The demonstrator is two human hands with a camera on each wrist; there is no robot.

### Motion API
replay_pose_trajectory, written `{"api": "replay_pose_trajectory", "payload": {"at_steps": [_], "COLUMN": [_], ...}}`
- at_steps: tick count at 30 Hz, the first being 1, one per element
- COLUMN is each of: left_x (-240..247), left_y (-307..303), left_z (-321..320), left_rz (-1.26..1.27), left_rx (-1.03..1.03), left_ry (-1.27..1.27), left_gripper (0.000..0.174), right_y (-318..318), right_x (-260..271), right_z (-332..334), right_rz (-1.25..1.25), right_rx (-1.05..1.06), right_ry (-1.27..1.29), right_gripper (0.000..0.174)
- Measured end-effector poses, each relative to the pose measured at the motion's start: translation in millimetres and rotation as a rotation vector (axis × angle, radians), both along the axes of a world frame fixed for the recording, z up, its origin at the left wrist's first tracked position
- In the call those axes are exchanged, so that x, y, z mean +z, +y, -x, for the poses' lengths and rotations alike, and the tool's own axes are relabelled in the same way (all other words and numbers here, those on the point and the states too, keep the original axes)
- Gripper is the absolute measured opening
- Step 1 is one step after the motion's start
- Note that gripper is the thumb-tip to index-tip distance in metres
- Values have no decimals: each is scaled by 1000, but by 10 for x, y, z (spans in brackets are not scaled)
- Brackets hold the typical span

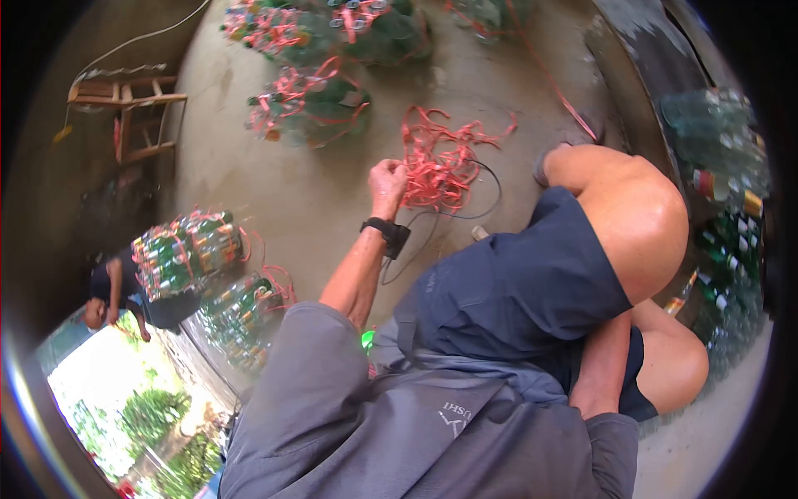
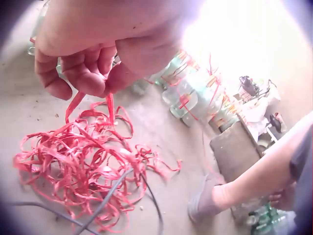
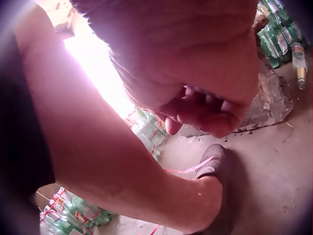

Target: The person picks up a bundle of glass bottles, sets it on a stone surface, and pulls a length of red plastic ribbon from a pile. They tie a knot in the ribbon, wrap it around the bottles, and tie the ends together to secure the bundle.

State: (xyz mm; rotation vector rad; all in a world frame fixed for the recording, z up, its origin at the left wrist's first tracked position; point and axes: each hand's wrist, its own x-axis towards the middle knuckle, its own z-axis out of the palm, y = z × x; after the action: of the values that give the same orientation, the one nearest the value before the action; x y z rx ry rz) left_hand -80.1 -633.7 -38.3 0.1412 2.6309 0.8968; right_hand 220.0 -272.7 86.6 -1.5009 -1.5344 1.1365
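Observation:
My left hand pinches a strand of red plastic twine between thumb and fingertips. Directly below it, a tangled heap of the same twine lies on the concrete floor, with a dark cable crossing it. My right hand hangs beside my bent leg, fingers loosely curled, nothing visible in them; in the head view the legs hide it. Another red strand stretches from my shoe toward a bottle bundle at the top.
Tied bundles of green bottles stand ahead, with more bundles at left. Loose bottles crowd the right side. A wooden stool lies by the left wall. A person is near the bright doorway.

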Motion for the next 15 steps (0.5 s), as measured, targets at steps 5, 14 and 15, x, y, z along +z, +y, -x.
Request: {"api": "replay_pose_trajectory", "payload": {"at_steps": [5,14,15], "left_x": [622,1380,1479], "left_y": [133,171,191], "left_z": [-135,-302,-320], "left_rz": [-252,-832,-857], "left_rx": [110,176,157], "left_ry": [61,-3,4], "left_gripper": [19,12,11], "right_y": [-1,33,99], "right_x": [258,844,968], "right_z": [463,375,325], "right_rz": [-46,-159,-178], "right_rx": [65,31,10], "right_ry": [69,76,64], "right_gripper": [36,35,35]}}
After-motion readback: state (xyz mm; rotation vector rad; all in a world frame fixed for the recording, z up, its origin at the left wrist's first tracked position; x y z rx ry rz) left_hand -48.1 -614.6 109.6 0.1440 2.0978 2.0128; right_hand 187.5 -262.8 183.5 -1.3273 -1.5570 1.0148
